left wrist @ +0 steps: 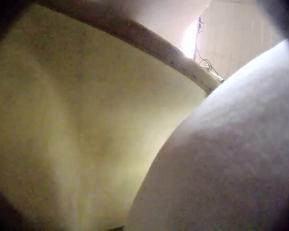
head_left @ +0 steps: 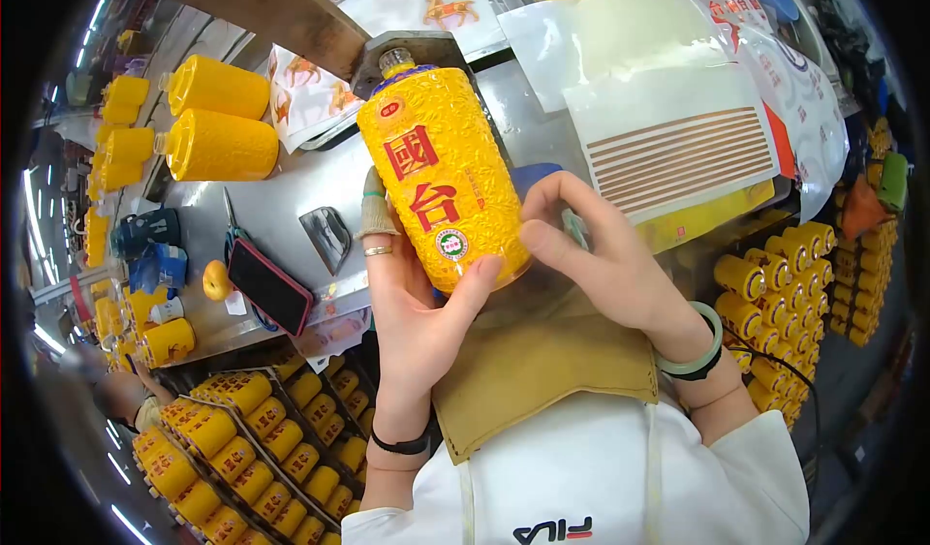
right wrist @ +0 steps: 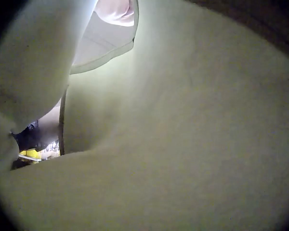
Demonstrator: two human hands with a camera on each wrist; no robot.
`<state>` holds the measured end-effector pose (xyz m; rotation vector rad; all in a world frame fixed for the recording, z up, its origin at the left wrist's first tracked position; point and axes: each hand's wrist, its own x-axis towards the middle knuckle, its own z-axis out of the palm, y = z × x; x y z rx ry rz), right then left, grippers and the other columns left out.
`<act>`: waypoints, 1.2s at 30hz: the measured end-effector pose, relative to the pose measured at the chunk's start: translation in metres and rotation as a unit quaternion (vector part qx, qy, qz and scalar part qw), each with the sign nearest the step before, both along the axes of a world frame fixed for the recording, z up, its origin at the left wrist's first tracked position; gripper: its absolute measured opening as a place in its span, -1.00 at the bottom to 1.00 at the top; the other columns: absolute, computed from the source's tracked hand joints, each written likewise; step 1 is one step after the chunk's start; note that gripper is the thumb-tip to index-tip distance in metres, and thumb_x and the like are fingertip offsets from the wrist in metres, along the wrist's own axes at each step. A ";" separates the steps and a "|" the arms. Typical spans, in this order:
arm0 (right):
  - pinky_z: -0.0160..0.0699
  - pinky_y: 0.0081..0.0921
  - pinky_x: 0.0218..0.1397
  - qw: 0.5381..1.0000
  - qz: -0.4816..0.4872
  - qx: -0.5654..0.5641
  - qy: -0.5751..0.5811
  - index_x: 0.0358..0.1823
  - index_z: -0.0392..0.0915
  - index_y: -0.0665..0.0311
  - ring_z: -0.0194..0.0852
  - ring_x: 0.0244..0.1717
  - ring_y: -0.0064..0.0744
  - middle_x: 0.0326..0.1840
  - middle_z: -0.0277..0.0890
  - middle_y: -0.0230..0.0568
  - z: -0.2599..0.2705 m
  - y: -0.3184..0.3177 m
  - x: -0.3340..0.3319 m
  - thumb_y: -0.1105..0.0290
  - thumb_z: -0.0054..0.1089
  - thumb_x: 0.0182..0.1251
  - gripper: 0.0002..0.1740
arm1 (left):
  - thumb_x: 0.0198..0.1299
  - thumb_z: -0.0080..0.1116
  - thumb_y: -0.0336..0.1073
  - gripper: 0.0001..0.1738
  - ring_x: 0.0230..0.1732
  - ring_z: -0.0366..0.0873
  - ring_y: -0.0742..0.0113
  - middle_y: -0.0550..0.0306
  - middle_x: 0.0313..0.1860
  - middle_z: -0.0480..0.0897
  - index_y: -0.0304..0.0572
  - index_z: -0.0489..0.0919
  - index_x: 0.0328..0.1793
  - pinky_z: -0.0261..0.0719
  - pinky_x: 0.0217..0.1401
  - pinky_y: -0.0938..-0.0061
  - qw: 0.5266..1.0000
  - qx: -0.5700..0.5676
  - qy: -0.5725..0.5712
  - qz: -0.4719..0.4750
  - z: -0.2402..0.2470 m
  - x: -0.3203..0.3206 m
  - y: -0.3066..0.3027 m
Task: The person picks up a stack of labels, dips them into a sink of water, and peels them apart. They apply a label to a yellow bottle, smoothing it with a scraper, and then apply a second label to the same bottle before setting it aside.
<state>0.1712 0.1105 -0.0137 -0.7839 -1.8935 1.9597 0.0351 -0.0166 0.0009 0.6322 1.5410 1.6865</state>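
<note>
A yellow bottle [head_left: 441, 172] with red characters, a round green-and-white sticker and a clear neck lies tilted before me in the head view. My left hand [head_left: 412, 308] grips its lower left side, thumb over the front near the base. That hand wears a ring and a fabric finger sleeve [head_left: 377, 214]. My right hand [head_left: 605, 254] is bent at the bottle's lower right edge, thumb and index fingertips close together there; I cannot tell whether they pinch it. Cloth fills most of both wrist views and hides the hands' work.
A metal bench [head_left: 518, 99] carries two yellow bottles [head_left: 221, 146], a phone [head_left: 269, 286], scissors [head_left: 231, 218] and a dark metal piece [head_left: 326, 238]. Striped sheets [head_left: 683, 157] lie at right. A wooden beam [head_left: 262, 7] slants above. Racked yellow bottles [head_left: 247, 448] stand below left, more [head_left: 775, 283] at right.
</note>
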 end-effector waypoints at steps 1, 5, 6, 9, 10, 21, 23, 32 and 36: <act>0.42 -0.46 0.15 1.000 0.000 0.000 0.001 -0.03 0.47 0.36 0.46 -0.03 -0.44 -0.13 0.51 -0.20 0.000 0.000 0.000 0.26 0.23 0.49 -0.71 | 0.18 0.27 -0.62 -0.03 0.51 0.34 0.12 -0.06 0.52 0.32 -0.31 0.00 0.67 0.32 0.54 0.21 1.000 0.000 0.001 0.000 0.000 0.000 -0.001; 0.43 -0.46 0.15 1.000 -0.001 -0.024 0.003 -0.03 0.46 0.37 0.47 -0.03 -0.42 -0.13 0.51 -0.18 0.002 -0.001 0.000 0.26 0.23 0.50 -0.71 | 0.21 0.25 -0.58 -0.05 0.52 0.33 0.11 -0.07 0.53 0.31 -0.34 -0.01 0.67 0.31 0.55 0.20 1.000 0.008 -0.004 -0.009 0.000 0.000 -0.001; 0.43 -0.46 0.15 1.000 -0.003 -0.027 0.002 -0.03 0.46 0.37 0.47 -0.03 -0.42 -0.13 0.51 -0.17 0.002 -0.001 0.000 0.26 0.23 0.50 -0.71 | 0.25 0.23 -0.55 -0.07 0.54 0.31 0.10 -0.09 0.54 0.30 -0.35 -0.01 0.67 0.29 0.56 0.19 1.000 0.020 0.005 -0.020 -0.001 0.000 -0.001; 0.44 -0.45 0.15 1.000 0.001 -0.006 -0.004 -0.02 0.44 0.37 0.48 -0.02 -0.39 -0.12 0.51 -0.16 0.002 -0.001 -0.001 0.25 0.28 0.47 -0.67 | 0.26 0.28 -0.52 -0.02 0.52 0.31 0.14 -0.09 0.53 0.26 -0.30 -0.08 0.68 0.30 0.56 0.19 0.995 0.043 -0.090 0.011 -0.001 -0.005 -0.004; 0.44 -0.45 0.15 1.000 0.002 -0.005 -0.004 -0.02 0.44 0.37 0.48 -0.02 -0.39 -0.12 0.51 -0.16 0.003 -0.002 -0.002 0.25 0.28 0.47 -0.67 | 0.26 0.28 -0.52 -0.02 0.52 0.31 0.14 -0.09 0.53 0.26 -0.30 -0.08 0.68 0.30 0.56 0.19 0.995 0.043 -0.090 0.012 -0.002 -0.007 -0.005; 0.46 -0.38 0.09 0.996 0.009 0.041 -0.085 -0.01 0.39 0.33 0.49 -0.05 -0.28 -0.09 0.51 -0.13 0.009 -0.006 -0.007 0.14 0.48 0.28 -0.47 | 0.19 0.32 -0.56 0.06 0.57 0.24 0.14 -0.06 0.58 0.20 -0.29 -0.11 0.71 0.21 0.61 0.19 0.996 0.032 -0.077 -0.038 -0.010 -0.020 -0.011; 0.46 -0.39 0.08 0.995 0.009 0.046 -0.087 -0.01 0.39 0.33 0.48 -0.06 -0.30 -0.10 0.50 -0.14 0.009 -0.006 -0.008 0.14 0.49 0.28 -0.47 | 0.17 0.34 -0.57 0.08 0.58 0.21 0.14 -0.04 0.59 0.19 -0.30 -0.11 0.71 0.20 0.62 0.19 0.995 0.039 -0.080 -0.055 -0.012 -0.024 -0.013; 0.43 -0.44 0.01 0.996 0.004 0.030 -0.079 -0.05 0.39 0.32 0.41 -0.12 -0.40 -0.15 0.46 -0.20 0.009 -0.007 -0.008 0.17 0.50 0.27 -0.50 | 0.12 0.42 -0.55 0.15 0.60 0.18 0.12 -0.04 0.60 0.17 -0.30 -0.13 0.71 0.18 0.63 0.18 0.993 0.056 -0.076 -0.069 -0.019 -0.028 -0.015; 0.42 -0.45 0.01 0.997 0.000 0.032 -0.069 -0.07 0.39 0.32 0.40 -0.12 -0.40 -0.15 0.45 -0.20 0.008 -0.007 -0.008 0.19 0.50 0.27 -0.51 | 0.12 0.42 -0.56 0.16 0.60 0.18 0.11 -0.05 0.60 0.17 -0.30 -0.13 0.71 0.18 0.63 0.18 0.993 0.043 -0.085 -0.067 -0.014 -0.028 -0.015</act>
